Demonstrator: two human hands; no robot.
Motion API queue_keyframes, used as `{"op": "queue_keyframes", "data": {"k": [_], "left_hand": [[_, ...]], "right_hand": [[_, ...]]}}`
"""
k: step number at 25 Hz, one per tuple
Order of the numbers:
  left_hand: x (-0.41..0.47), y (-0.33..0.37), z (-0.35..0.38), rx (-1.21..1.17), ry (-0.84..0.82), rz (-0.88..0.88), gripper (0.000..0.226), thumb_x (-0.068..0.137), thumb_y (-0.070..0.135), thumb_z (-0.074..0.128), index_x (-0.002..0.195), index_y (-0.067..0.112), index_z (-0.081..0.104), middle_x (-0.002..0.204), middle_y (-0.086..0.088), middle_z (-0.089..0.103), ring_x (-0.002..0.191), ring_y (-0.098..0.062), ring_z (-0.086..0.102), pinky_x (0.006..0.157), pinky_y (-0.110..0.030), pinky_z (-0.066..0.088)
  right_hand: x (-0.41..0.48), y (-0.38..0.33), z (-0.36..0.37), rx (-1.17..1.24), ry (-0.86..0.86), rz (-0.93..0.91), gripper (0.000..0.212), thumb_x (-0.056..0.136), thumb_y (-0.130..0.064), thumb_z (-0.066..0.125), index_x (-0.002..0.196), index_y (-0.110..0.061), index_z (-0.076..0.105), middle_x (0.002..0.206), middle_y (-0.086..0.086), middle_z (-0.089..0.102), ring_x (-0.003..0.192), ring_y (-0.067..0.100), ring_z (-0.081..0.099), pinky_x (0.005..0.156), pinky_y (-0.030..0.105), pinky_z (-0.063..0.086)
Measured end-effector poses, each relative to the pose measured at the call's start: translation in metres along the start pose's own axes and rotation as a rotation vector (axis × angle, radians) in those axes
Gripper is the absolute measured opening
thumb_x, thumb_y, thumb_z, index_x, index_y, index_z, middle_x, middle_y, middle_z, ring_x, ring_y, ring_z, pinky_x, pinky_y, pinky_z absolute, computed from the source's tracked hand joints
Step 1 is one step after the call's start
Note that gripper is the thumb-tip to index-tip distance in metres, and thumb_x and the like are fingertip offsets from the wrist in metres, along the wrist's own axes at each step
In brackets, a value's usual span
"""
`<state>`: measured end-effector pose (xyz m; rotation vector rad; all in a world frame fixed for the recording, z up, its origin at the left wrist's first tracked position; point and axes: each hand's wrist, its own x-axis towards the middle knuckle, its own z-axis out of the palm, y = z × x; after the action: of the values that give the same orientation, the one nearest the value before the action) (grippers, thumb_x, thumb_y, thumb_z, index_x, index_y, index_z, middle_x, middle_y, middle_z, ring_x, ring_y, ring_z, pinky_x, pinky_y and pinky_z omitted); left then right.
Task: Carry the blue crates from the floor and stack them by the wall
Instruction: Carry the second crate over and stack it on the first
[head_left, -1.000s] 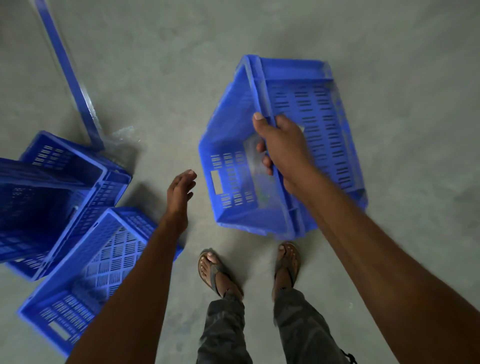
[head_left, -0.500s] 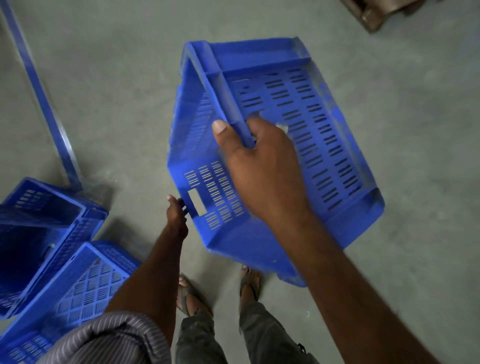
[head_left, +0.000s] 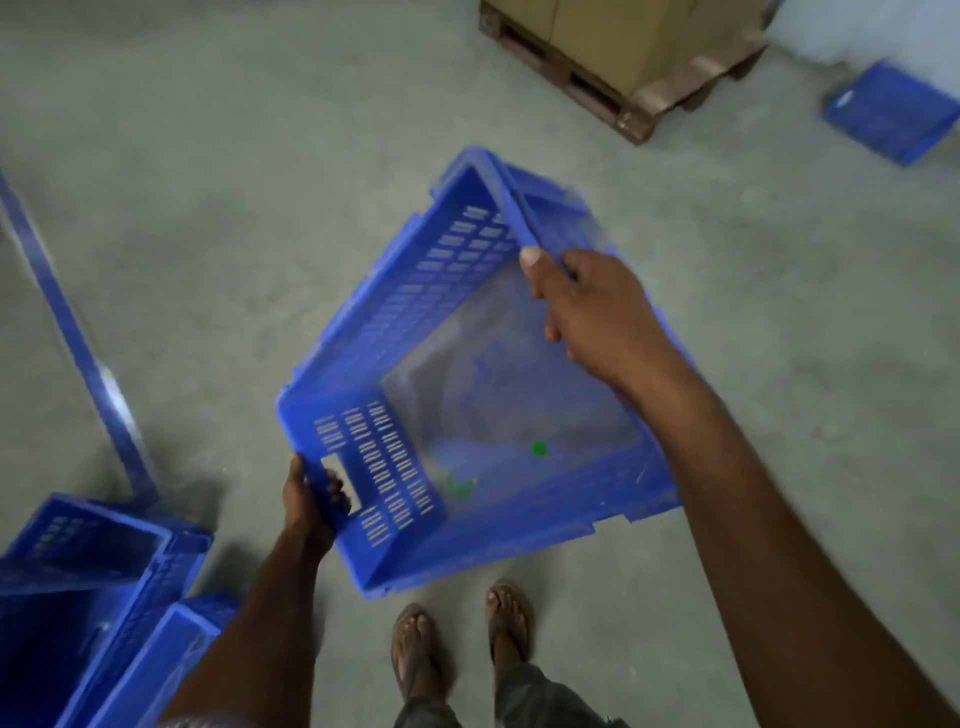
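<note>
We are standing on the grey floor (head_left: 208, 208), holding a blue crate (head_left: 405, 322) tilted above our feet. More crates (head_left: 93, 582) are lying at lower left. Our right hand (head_left: 597, 317) is gripping its far rim; our left hand (head_left: 311, 504) is clutching the handle slot in the near end wall.

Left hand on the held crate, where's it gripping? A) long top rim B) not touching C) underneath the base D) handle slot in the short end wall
D: the left hand has fingers hooked through the handle slot in the short end wall of the blue crate, while the right hand clamps the long rim.
</note>
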<state>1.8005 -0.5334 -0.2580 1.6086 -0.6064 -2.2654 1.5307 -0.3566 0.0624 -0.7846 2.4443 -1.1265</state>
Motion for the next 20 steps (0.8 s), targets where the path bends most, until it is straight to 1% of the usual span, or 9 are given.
{"op": "queue_keyframes", "data": {"k": [1,3,6,9,12,14,17,20], "left_hand": [[-0.005,0.011,-0.002,0.016,-0.017,0.005,0.058,0.094,0.071,0.041,0.071,0.017,0.046,0.047,0.005,0.043,0.034,-0.009,0.037,0.041,-0.013,0.032],[-0.016,0.037,-0.001,0.103,-0.081,0.018,0.057,0.091,0.073,0.046,0.070,0.020,0.048,0.049,0.007,0.039,0.036,-0.008,0.034,0.042,-0.016,0.032],[-0.035,0.089,0.022,0.248,-0.201,0.022,0.055,0.094,0.070,0.044,0.068,0.022,0.053,0.050,0.009,0.036,0.037,-0.006,0.032,0.039,-0.018,0.029],[-0.049,0.130,0.073,0.454,-0.286,-0.018,0.050,0.100,0.064,0.036,0.075,0.021,0.044,0.047,0.009,0.033,0.034,-0.004,0.029,0.036,-0.016,0.024],[-0.060,0.146,0.120,0.643,-0.302,-0.077,0.051,0.102,0.061,0.031,0.073,0.020,0.039,0.043,0.008,0.030,0.031,-0.007,0.027,0.034,-0.014,0.022],[-0.072,0.156,0.145,0.716,-0.297,-0.129,0.051,0.103,0.059,0.031,0.072,0.019,0.040,0.042,0.007,0.032,0.030,-0.007,0.028,0.033,-0.012,0.024],[-0.084,0.168,0.185,0.789,-0.320,-0.217,0.052,0.104,0.056,0.036,0.072,0.015,0.043,0.045,0.005,0.036,0.030,-0.007,0.032,0.032,-0.013,0.028],[-0.090,0.162,0.234,0.910,-0.352,-0.246,0.053,0.103,0.057,0.038,0.071,0.015,0.044,0.046,0.005,0.037,0.031,-0.006,0.033,0.031,-0.014,0.030]], "right_hand": [[0.006,0.016,-0.010,0.004,0.000,0.036,0.049,0.101,-0.052,0.046,0.079,-0.010,0.061,0.059,0.006,0.058,0.042,0.007,0.048,0.050,0.028,0.042],[0.018,0.051,-0.031,0.072,-0.020,0.165,0.045,0.103,-0.051,0.042,0.080,-0.016,0.059,0.055,0.004,0.053,0.033,0.004,0.041,0.040,0.022,0.033],[0.026,0.108,-0.056,0.263,-0.038,0.422,0.046,0.103,-0.056,0.037,0.083,-0.018,0.054,0.060,0.004,0.046,0.032,0.009,0.033,0.037,0.018,0.026],[0.012,0.157,-0.065,0.373,0.027,0.605,0.049,0.102,-0.058,0.035,0.080,-0.018,0.053,0.063,0.002,0.042,0.032,0.008,0.028,0.035,0.016,0.022],[-0.005,0.182,-0.081,0.457,0.077,0.720,0.049,0.103,-0.056,0.034,0.078,-0.018,0.051,0.062,0.001,0.039,0.028,0.006,0.025,0.032,0.012,0.020],[-0.014,0.192,-0.095,0.504,0.047,0.779,0.049,0.104,-0.054,0.032,0.077,-0.017,0.048,0.057,0.000,0.039,0.027,0.005,0.023,0.033,0.009,0.020],[-0.029,0.205,-0.121,0.583,0.011,0.867,0.051,0.105,-0.052,0.027,0.074,-0.015,0.043,0.041,-0.003,0.039,0.026,0.006,0.021,0.034,0.008,0.020],[-0.049,0.223,-0.153,0.665,0.029,0.930,0.052,0.106,-0.050,0.024,0.073,-0.014,0.042,0.040,-0.003,0.038,0.026,0.007,0.021,0.033,0.009,0.020]]}}
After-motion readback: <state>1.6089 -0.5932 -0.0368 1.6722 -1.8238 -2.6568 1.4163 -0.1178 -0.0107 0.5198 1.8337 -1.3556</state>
